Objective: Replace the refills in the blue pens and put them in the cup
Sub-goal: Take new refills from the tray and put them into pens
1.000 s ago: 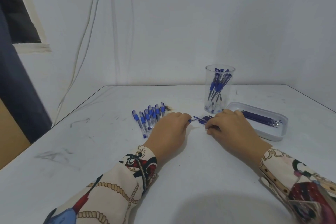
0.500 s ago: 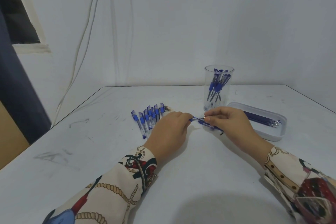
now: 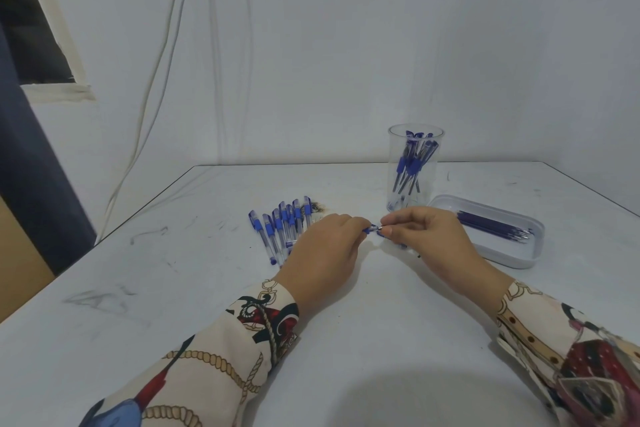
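Observation:
My left hand (image 3: 325,246) and my right hand (image 3: 429,239) meet over the middle of the table and both pinch one blue pen (image 3: 373,229) between their fingertips. Only a short blue piece and a metal tip show between them; the rest is hidden by my fingers. A row of several blue pens (image 3: 280,225) lies just left of my left hand. Behind my right hand stands a clear cup (image 3: 414,170) holding several blue pens upright. A shallow white tray (image 3: 512,253) to the right holds several dark blue refills (image 3: 491,227).
The white table (image 3: 173,288) has scuff marks on its left part and a small brown stain beside the pen row. Its left edge runs diagonally toward the wall. Cables (image 3: 152,87) hang down the wall at the back left. A dark curtain hangs at far left.
My right hand has lifted off the table, carrying pen parts up, and now meets my left hand's fingertips at the pen. My left hand has barely moved.

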`<state>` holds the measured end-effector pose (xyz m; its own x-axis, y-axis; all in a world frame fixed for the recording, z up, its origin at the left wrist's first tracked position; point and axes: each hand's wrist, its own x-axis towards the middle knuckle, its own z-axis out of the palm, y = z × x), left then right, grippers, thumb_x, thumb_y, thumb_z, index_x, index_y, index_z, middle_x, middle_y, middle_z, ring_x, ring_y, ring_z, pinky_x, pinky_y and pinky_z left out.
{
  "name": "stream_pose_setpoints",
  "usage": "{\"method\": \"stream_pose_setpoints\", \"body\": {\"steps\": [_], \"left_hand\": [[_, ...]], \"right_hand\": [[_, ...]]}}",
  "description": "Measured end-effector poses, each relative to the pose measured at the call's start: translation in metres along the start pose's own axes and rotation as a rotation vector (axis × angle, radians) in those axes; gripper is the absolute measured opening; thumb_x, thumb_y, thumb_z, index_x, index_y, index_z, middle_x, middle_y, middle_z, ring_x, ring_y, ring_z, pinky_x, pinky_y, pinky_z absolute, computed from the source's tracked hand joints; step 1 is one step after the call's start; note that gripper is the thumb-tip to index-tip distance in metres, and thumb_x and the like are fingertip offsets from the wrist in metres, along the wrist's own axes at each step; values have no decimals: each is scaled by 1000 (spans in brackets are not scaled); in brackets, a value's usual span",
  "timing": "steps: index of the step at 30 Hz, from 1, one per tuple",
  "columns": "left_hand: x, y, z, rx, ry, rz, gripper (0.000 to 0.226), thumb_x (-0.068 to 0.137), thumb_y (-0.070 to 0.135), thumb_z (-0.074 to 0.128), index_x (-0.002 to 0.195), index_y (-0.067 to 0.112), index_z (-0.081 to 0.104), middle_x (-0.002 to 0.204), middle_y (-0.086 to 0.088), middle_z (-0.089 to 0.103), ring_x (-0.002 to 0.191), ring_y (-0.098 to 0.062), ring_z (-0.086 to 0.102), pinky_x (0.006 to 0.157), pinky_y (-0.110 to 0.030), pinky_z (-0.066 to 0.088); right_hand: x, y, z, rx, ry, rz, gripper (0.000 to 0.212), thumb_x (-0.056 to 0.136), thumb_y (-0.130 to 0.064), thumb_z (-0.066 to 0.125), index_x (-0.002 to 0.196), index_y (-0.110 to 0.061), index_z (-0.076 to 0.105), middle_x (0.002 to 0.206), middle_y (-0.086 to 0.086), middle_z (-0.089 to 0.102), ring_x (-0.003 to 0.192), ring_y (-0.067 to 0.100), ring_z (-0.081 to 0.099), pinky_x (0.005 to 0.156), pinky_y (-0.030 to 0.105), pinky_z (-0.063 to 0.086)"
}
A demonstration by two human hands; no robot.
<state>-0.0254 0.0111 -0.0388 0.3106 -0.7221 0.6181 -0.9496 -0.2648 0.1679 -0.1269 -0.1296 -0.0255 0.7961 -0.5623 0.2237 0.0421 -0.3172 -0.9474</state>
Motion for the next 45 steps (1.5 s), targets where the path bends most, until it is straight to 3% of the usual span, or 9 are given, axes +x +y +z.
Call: {"method": "stream_pose_setpoints", "body": {"steps": [4, 13, 18, 24, 28, 33, 37, 42, 45], "left_hand": [[1, 0, 0, -6, -3, 14, 26, 98, 19, 42, 117, 11, 58, 94, -7, 64, 85, -23, 53, 71, -35, 42], [1, 1, 2, 27, 45, 90, 18, 89, 13, 51, 101, 6, 63, 75, -6, 63, 65, -23, 55, 54, -34, 45], [1, -4, 2, 24, 44, 84, 18, 92, 13, 51, 104, 8, 62, 78, -6, 63, 69, -23, 55, 57, -36, 46], [1, 0, 1, 28, 52, 102, 18, 90, 11, 53, 104, 6, 63, 77, -7, 64, 68, -24, 56, 57, -35, 46], [1, -2, 1, 9, 46, 88, 19, 93, 12, 51, 107, 7, 62, 82, -8, 64, 73, -24, 56, 61, -38, 47], [0, 1, 0, 12, 44, 107, 18, 91, 11, 52, 105, 6, 62, 79, -8, 64, 69, -24, 56, 58, -36, 47], [0, -1, 0, 10, 46, 90, 19, 93, 13, 50, 106, 8, 62, 81, -7, 64, 71, -24, 56, 59, -38, 49], [1, -1, 2, 11, 50, 117, 33, 92, 24, 35, 103, 9, 62, 77, -5, 63, 68, -22, 55, 56, -37, 48], [1, -2, 1, -1, 54, 103, 25, 93, 20, 43, 105, 8, 62, 80, -6, 64, 70, -23, 56, 58, -38, 49]], "right_hand": [[-1, 0, 1, -28, -10, -20, 8, 79, -14, 73, 77, -22, 73, 66, -3, 70, 57, 3, 55, 65, 17, 45], [-3, 1, 4, -276, -7, -52, 34, 94, -43, 49, 71, -25, 67, 70, -5, 67, 71, 10, 60, 70, 25, 44], [0, 3, 0, -205, -87, -85, 10, 88, -20, 60, 85, -30, 62, 72, -1, 63, 68, 13, 55, 69, 30, 43], [-1, 4, 1, -317, -69, -93, 31, 95, -40, 48, 72, -27, 65, 75, -4, 65, 75, 10, 59, 70, 26, 43], [0, 4, 0, -255, -110, -107, 8, 90, -32, 58, 83, -30, 63, 73, 3, 63, 66, 10, 53, 65, 25, 39], [-3, 4, 1, -299, -75, -101, 29, 95, -41, 46, 76, -29, 64, 78, -5, 65, 78, 10, 60, 71, 25, 44], [-2, 2, 0, -246, -107, -113, 10, 92, -31, 55, 84, -31, 60, 75, 0, 64, 68, 11, 54, 64, 26, 40], [-5, 2, 2, -303, -81, -100, 31, 97, -38, 45, 74, -24, 61, 76, -5, 63, 75, 11, 57, 68, 23, 40], [-5, 1, 1, -248, -98, -87, 20, 94, -38, 50, 82, -28, 61, 78, -4, 64, 76, 8, 58, 70, 25, 42]]}}
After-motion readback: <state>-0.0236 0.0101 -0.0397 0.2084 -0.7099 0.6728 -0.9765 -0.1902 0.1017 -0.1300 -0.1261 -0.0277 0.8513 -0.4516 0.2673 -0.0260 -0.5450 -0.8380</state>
